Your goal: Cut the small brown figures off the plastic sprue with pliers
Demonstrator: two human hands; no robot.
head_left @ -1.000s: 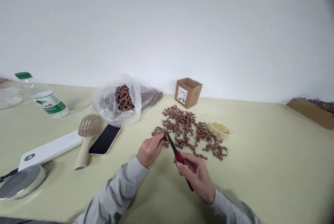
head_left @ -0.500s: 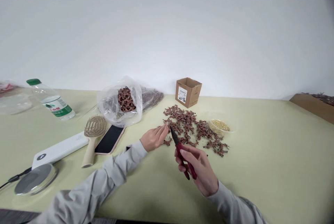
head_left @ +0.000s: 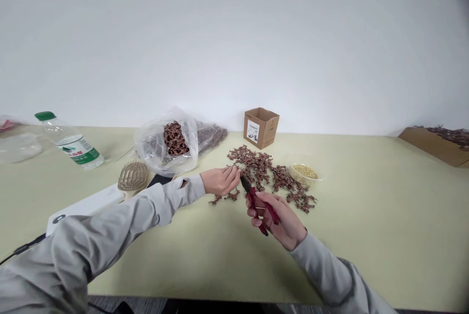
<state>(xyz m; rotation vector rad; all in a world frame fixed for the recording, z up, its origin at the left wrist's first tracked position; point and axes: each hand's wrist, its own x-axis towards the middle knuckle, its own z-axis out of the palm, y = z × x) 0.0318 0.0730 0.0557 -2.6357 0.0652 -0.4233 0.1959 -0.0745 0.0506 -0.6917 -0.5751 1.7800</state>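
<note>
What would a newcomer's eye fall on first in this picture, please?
A scattered pile of small reddish-brown pieces lies centrally on the table. At its near edge, the right hand holds red-handled pliers, close to the left hand. Behind, left, a clear plastic bag holds more pieces.

Illumination bright, even and diffuse across the white wall (head_left: 234, 45); no source is visible. Only soft, faint shadow is cast on the tabletop (head_left: 366, 216) beneath the right forearm (head_left: 330, 270). Mild glare is recorded on the plastic bag (head_left: 187, 133). Wide-angle distortion is seen at the frame edges, where the table edge is bowed. A dark vignette is noted at upper right. The small brown pieces (head_left: 256, 167) are slightly soft, and fine detail is lost.
</note>
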